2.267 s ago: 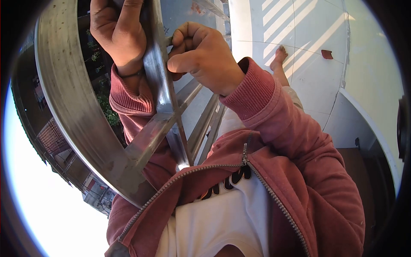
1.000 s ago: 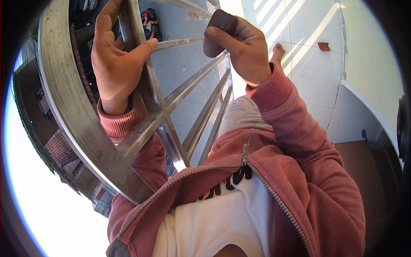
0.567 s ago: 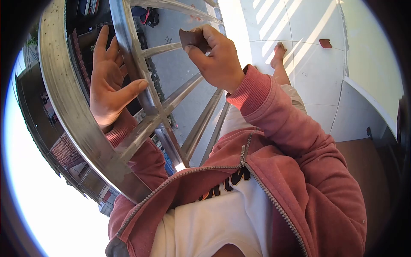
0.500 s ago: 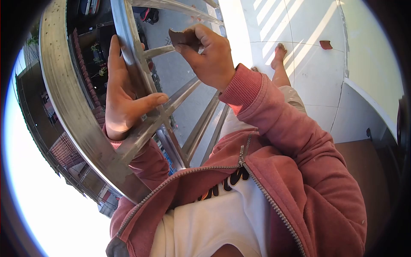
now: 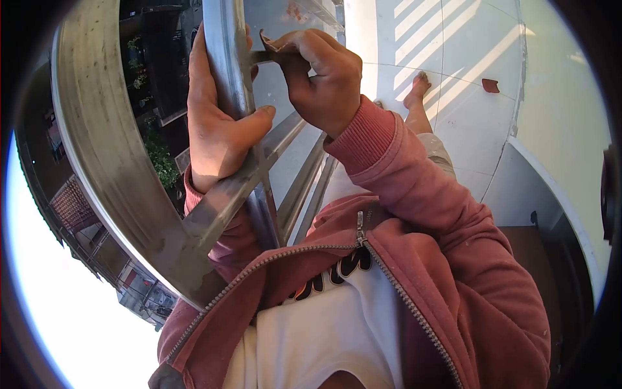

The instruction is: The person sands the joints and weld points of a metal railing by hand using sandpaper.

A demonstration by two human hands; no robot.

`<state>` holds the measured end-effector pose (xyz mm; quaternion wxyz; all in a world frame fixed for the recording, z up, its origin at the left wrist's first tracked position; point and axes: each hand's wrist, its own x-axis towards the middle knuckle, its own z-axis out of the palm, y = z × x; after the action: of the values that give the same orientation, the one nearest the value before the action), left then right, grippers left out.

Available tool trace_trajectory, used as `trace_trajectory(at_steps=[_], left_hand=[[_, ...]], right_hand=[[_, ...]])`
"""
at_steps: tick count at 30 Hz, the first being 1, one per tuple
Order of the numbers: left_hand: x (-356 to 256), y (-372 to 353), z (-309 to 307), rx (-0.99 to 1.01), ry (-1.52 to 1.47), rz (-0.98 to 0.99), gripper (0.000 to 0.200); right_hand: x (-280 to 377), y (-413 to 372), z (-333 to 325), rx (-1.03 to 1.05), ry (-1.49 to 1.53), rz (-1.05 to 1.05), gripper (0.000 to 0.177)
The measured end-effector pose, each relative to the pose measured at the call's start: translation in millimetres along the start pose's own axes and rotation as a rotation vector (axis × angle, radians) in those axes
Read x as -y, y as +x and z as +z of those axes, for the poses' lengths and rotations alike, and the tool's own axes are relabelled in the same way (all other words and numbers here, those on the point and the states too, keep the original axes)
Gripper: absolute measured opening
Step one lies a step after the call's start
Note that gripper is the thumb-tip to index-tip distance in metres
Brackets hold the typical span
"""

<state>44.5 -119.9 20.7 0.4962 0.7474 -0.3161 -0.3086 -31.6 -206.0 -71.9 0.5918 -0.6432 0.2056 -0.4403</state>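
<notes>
My left hand [image 5: 223, 133] is wrapped round an upright-looking square metal bar [image 5: 227, 58] of a railing, its fingers behind and its thumb along the near side. My right hand [image 5: 327, 81] pinches a curled, dark brown piece of sandpaper [image 5: 271, 45] between thumb and fingers. The sandpaper's edge reaches close to the right side of the bar, just above my left thumb. Part of the sandpaper is hidden inside my right hand.
A wide, streaked metal handrail [image 5: 97, 117] curves along the left, joined by crossbars [image 5: 227, 201]. Beyond it lie plants [image 5: 159, 155] and rooftops far below. A reddish-brown scrap [image 5: 490, 85] lies on the pale tiled floor [image 5: 473, 129] near my bare foot [image 5: 418, 89].
My left hand has gone from resting open-fingered beside the bar to gripping round it. My right hand, with the sandpaper, has turned slightly and come nearer the bar. The view has shifted.
</notes>
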Motion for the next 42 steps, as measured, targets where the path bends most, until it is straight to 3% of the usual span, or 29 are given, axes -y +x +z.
trace_trajectory(at_steps=[2,4,5,9,12,16,18,20,21,24,25,27,31,34,37,40,42], left_hand=[[1,1,1,-0.017,-0.028,0.012,0.089],[1,1,4,0.001,-0.138,-0.047,0.089],[0,0,4,-0.008,-0.075,-0.057,0.090],[3,3,5,0.000,-0.053,0.027,0.091],[-3,-1,13,-0.052,-0.163,-0.120,0.092],[1,3,5,-0.009,-0.052,0.025,0.091],[-1,1,8,-0.029,-0.166,-0.074,0.090],[2,-5,5,-0.009,-0.120,-0.137,0.090],[1,-3,4,-0.007,-0.076,-0.066,0.090],[1,4,7,-0.015,-0.073,0.034,0.089],[1,6,9,-0.019,-0.109,-0.023,0.089],[0,-8,6,-0.027,-0.131,-0.127,0.089],[5,3,2,0.001,-0.030,0.050,0.087],[-2,-1,2,0.021,-0.047,-0.143,0.088],[1,4,4,-0.024,-0.030,0.039,0.087],[-4,0,6,-0.003,-0.040,-0.097,0.088],[-1,5,-2,0.020,0.002,-0.089,0.087]], right_hand=[[-1,4,-1,-0.010,0.005,0.004,0.014],[26,15,4,-0.080,0.053,-0.231,0.012],[24,14,5,-0.100,0.075,-0.238,0.013],[2,6,-5,-0.002,-0.034,-0.001,0.015],[36,15,-6,0.018,0.048,-0.191,0.011],[-10,-1,-7,0.041,-0.029,-0.013,0.010],[16,12,-3,0.003,0.075,-0.029,0.007],[30,15,0,-0.040,0.062,-0.212,0.014],[16,5,5,-0.060,0.148,-0.067,0.014],[14,12,-7,0.027,0.005,-0.060,0.008],[18,10,-5,0.036,0.010,-0.174,0.008],[22,3,-2,0.009,0.071,-0.113,0.009],[11,12,-2,-0.022,0.092,-0.142,0.009],[34,11,-6,0.055,-0.025,-0.199,0.008],[-15,-1,-6,-0.002,-0.007,-0.043,0.009],[39,18,-9,0.045,0.006,-0.164,0.008],[18,19,-2,0.011,0.063,-0.190,0.007]])
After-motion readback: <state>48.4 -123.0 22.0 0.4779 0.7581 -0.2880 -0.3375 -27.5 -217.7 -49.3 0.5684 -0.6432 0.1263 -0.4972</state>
